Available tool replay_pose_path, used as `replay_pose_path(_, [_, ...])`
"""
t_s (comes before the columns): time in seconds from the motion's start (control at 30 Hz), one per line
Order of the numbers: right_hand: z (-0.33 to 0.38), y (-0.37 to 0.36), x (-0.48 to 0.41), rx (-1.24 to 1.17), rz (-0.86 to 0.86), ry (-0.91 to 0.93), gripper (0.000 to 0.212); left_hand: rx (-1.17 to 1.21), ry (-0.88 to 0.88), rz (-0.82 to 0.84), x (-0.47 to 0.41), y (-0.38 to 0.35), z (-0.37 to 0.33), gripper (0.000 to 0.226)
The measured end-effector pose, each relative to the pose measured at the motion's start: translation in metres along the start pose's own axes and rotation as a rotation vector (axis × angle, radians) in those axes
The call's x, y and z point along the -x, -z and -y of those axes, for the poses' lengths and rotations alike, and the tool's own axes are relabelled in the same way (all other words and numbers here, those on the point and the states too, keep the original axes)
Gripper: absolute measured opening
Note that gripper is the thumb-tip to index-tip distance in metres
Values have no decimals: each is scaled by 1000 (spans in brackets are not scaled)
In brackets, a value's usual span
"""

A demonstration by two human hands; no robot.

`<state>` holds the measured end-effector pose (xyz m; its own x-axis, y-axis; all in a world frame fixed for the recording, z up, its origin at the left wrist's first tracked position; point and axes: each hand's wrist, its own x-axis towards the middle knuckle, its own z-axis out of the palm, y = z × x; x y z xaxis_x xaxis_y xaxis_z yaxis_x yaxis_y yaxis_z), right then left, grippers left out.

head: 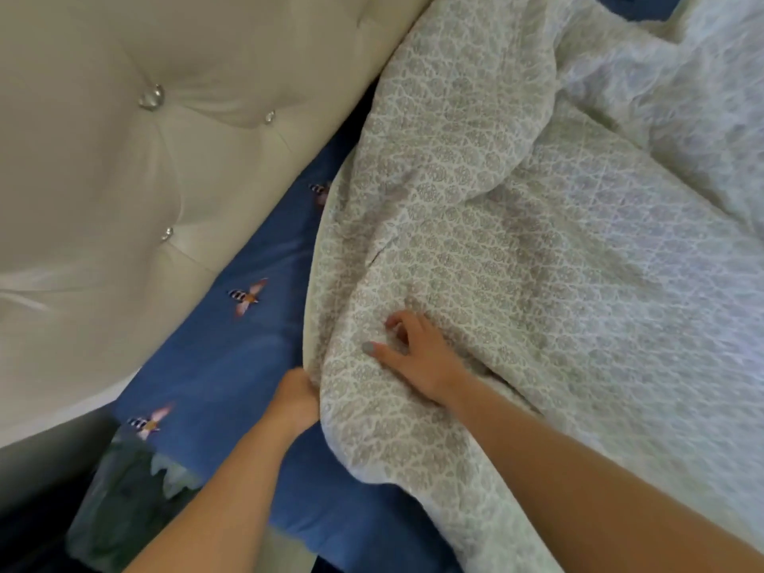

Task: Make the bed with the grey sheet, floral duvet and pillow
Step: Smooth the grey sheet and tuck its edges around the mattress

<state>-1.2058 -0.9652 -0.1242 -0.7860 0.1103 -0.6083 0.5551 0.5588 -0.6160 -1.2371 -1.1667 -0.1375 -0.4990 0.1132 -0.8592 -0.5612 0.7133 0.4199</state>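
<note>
A pale floral duvet (516, 241) lies rumpled across the bed, covering most of the right side. Under it shows a blue sheet (231, 366) printed with bees. My left hand (295, 401) is closed around the duvet's near edge, low at the centre. My right hand (417, 353) rests on top of the duvet just right of the left one, fingers curled and pinching a fold of the fabric. No pillow and no grey sheet can be made out.
A cream tufted headboard (124, 159) with shiny buttons fills the upper left, beside the blue sheet. A greenish patterned cloth (124, 502) hangs at the bottom left corner. Dark floor shows at the lower left.
</note>
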Motion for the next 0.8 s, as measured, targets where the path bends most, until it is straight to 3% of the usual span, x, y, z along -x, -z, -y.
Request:
replay_pose_path(0.07, [-3, -4, 12, 23, 52, -37, 83, 43, 34, 68, 12, 0, 16, 16])
replay_pose_path(0.17, [-1, -8, 26, 158, 130, -63, 102, 352, 6, 19, 29, -2, 30, 14])
replay_pose_path(0.23, [0, -10, 38, 204, 149, -50, 98, 485, -40, -76, 45, -5, 38, 11])
replay_pose_path(0.33, [-1, -9, 56, 160, 125, -57, 72, 586, -94, -264, 59, -1, 54, 8])
replay_pose_path(0.4, [-3, -10, 72, 114, 79, -50, 59, 603, -97, -358, 69, 8, 66, 16])
replay_pose_path(0.5, [-5, -17, 100, 100, 65, -14, 58, 633, -100, -411, 90, 24, 86, 36])
replay_pose_path(0.57, [-5, -23, 110, 97, 88, 9, 62, 666, -159, -324, 103, 32, 92, 34])
replay_pose_path(0.7, [2, -31, 116, 116, 87, 4, 80, 500, -199, 79, 125, 56, 107, 93])
replay_pose_path(0.73, [6, -37, 115, 140, 91, -17, 85, 415, -188, 106, 129, 62, 115, 92])
replay_pose_path(0.8, [12, -48, 111, 232, 74, -43, 81, 261, -161, -51, 124, 74, 130, 71])
